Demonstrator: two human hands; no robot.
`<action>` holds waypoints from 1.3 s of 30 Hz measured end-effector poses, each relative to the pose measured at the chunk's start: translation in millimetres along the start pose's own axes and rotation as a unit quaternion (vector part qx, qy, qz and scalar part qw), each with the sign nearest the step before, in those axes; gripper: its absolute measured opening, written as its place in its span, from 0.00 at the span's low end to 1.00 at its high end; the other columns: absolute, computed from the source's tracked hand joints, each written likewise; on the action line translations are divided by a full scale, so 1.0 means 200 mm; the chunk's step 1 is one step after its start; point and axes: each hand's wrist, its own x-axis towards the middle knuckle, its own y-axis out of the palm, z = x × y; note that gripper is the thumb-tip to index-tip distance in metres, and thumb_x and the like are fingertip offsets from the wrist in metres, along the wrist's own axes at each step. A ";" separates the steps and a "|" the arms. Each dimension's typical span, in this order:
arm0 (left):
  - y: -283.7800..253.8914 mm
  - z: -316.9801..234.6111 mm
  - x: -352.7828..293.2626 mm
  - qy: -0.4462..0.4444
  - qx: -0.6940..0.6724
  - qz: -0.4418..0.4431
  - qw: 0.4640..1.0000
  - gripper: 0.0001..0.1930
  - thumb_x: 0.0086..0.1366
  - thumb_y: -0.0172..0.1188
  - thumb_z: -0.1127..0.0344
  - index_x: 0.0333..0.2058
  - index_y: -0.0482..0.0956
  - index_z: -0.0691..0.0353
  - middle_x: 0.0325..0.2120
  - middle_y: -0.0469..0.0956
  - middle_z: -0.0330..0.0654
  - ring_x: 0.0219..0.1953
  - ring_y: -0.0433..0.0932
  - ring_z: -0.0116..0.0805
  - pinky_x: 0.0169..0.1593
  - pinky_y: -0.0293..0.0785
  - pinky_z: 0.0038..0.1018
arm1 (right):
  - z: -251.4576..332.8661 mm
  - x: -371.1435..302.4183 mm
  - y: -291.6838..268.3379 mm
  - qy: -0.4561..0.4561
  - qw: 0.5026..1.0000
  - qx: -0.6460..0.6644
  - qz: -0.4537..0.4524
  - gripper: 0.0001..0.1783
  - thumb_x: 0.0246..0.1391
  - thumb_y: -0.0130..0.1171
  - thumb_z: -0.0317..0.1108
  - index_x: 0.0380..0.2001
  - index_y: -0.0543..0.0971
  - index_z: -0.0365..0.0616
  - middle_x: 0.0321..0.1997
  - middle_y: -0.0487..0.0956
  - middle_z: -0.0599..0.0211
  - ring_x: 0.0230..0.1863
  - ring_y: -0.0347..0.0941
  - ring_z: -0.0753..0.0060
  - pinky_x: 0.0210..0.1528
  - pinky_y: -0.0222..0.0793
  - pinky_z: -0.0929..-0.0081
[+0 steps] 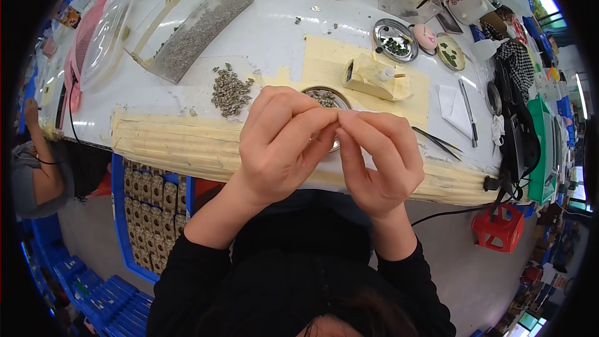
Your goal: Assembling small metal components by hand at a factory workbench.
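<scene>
My left hand [273, 143] and my right hand [384, 159] meet over the front edge of the table, thumbs and fingers pinched together tip to tip. Whatever they pinch is too small or too hidden to make out. Partly behind the fingers sits a round metal dish [342, 98] with small grey pieces in it. To the left of my left hand lies a loose heap of small grey-brown pieces [231, 92]. A cream block wrapped in tape [377, 78], with a short peg on it, stands beyond my right hand. Dark tweezers [438, 141] lie just right of that hand.
A transparent bin [206, 22] of grey pieces stands back left. At right are a metal dish [395, 40] with dark green pieces, a cream round dish [450, 52] and a pen [468, 112]. Below the table are a blue crate [118, 212] and red stool [498, 228]. Another person's arm [47, 162] shows far left.
</scene>
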 end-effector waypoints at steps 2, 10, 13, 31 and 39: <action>0.00 0.01 0.00 -0.017 -0.010 0.000 1.000 0.13 0.46 0.71 0.79 0.34 0.83 0.64 0.29 0.77 0.40 0.30 0.74 0.37 0.32 0.71 0.28 | -0.01 0.01 -0.02 -0.042 0.999 -0.010 0.030 0.14 0.42 0.71 0.21 0.37 0.84 0.37 0.32 0.81 0.61 0.29 0.77 0.65 0.30 0.73 0.76; -0.02 0.00 0.00 -0.117 -0.112 0.042 0.986 0.09 0.52 0.70 0.80 0.34 0.84 0.64 0.29 0.78 0.41 0.30 0.75 0.35 0.32 0.70 0.26 | -0.06 -0.01 -0.02 -0.045 0.998 -0.038 0.019 0.14 0.44 0.71 0.21 0.37 0.84 0.37 0.35 0.83 0.57 0.32 0.82 0.61 0.32 0.78 0.74; -0.02 0.01 -0.01 -0.141 -0.152 0.030 0.978 0.10 0.52 0.70 0.79 0.34 0.85 0.64 0.30 0.78 0.40 0.30 0.75 0.35 0.33 0.70 0.26 | -0.04 -0.01 -0.02 0.011 0.999 0.016 0.040 0.14 0.48 0.69 0.22 0.41 0.84 0.36 0.38 0.84 0.55 0.34 0.83 0.62 0.35 0.79 0.74; -0.04 0.00 0.00 0.041 -0.028 0.006 0.999 0.14 0.48 0.72 0.78 0.36 0.85 0.63 0.32 0.79 0.38 0.31 0.74 0.35 0.35 0.69 0.29 | 0.06 -0.04 -0.06 0.445 0.735 0.512 0.012 0.08 0.59 0.62 0.23 0.43 0.80 0.34 0.39 0.83 0.62 0.38 0.80 0.74 0.45 0.77 0.75; 0.00 0.01 0.00 0.015 -0.011 0.008 1.000 0.13 0.47 0.70 0.81 0.35 0.84 0.65 0.30 0.77 0.40 0.31 0.75 0.36 0.35 0.70 0.29 | 0.02 -0.03 0.00 0.014 1.000 -0.007 0.001 0.13 0.42 0.71 0.19 0.35 0.85 0.38 0.34 0.82 0.59 0.31 0.79 0.65 0.31 0.76 0.75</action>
